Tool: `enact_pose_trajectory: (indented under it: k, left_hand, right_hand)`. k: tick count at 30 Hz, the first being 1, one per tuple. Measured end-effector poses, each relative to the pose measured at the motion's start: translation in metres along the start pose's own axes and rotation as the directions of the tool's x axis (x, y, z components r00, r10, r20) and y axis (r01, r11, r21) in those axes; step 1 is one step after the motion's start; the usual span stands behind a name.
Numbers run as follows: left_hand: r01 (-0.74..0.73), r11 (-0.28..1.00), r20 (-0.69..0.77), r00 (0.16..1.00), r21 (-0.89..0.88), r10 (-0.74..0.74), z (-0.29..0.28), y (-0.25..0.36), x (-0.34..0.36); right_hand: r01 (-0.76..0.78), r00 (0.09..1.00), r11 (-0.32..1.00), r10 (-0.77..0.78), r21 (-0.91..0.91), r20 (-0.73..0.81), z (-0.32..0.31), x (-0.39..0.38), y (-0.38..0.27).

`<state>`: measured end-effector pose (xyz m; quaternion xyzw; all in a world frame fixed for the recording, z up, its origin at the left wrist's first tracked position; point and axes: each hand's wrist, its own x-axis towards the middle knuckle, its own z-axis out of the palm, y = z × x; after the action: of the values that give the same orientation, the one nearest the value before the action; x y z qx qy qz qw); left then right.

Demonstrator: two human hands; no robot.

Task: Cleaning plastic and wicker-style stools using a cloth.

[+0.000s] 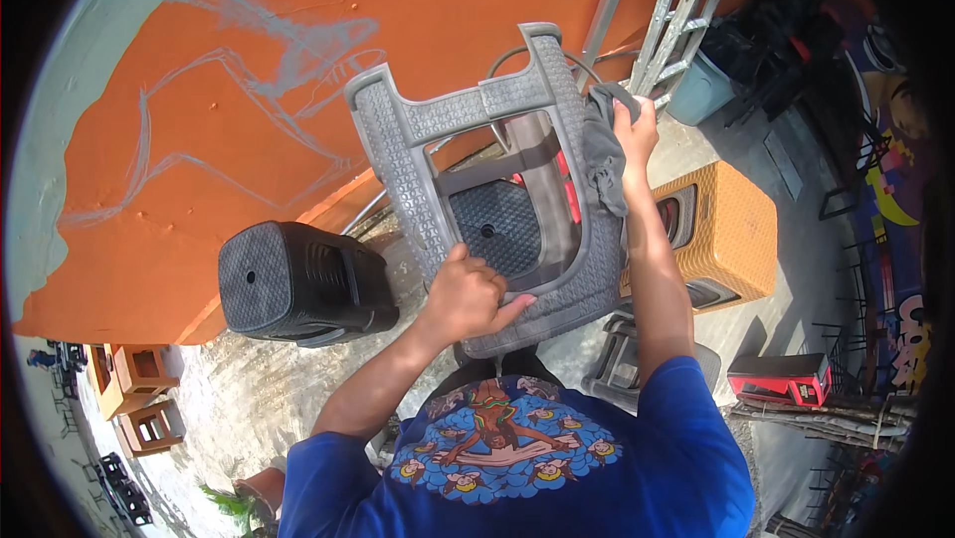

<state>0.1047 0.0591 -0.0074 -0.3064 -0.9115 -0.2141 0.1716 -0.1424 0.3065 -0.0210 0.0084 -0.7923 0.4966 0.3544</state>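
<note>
A grey plastic stool (pixel 410 185) with a woven-pattern surface is tipped up in front of me, its legs pointing away. My left hand (pixel 466 299) is closed round the edge of the large opening in its near side. At the stool's right side my right hand (pixel 637 140) grips a dark grey cloth (pixel 604 150), which lies against the outer face of that side. Through the opening a dark patterned stool seat (pixel 507 240) shows behind, along with some red parts I cannot make out.
A black stool (pixel 259 274) stands at the left and a tan woven-pattern stool (pixel 736 230) at the right. Behind is an orange wall (pixel 288 130) with chalk-like drawings. A ladder (pixel 681 21) leans beside a pale blue bin (pixel 699 90). A red-and-black box (pixel 786 379) lies at right.
</note>
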Motion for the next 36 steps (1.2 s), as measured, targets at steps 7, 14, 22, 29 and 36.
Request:
enact_pose_trajectory:
  k: [7,14,22,29,36]
  left_hand:
    - [-0.032,0.999,-0.01,0.999,-0.026,0.032,0.013,0.018,0.006]
    - [0.138,0.99,-0.032,0.99,0.017,-0.138,0.027,0.034,0.006]
    - [0.228,0.972,-0.174,0.956,-0.059,-0.234,0.052,0.029,0.021]
    - [0.251,0.968,-0.161,0.955,-0.001,-0.248,0.045,0.036,0.023]
    - [0.249,0.963,-0.041,0.968,0.102,-0.246,0.041,0.046,0.021]
  right_hand:
    - [0.486,0.836,0.863,-0.413,-0.137,0.36,0.087,-0.024,-0.099]
    - [0.472,0.643,0.845,-0.524,0.25,0.558,0.136,-0.111,-0.133]
    - [0.369,0.299,0.713,-0.698,0.596,0.65,0.119,-0.155,-0.202]
    - [0.064,0.366,0.744,-0.638,0.665,0.678,0.123,-0.137,-0.21]
    - [0.719,0.409,0.637,-0.71,0.278,0.573,0.183,-0.102,-0.19]
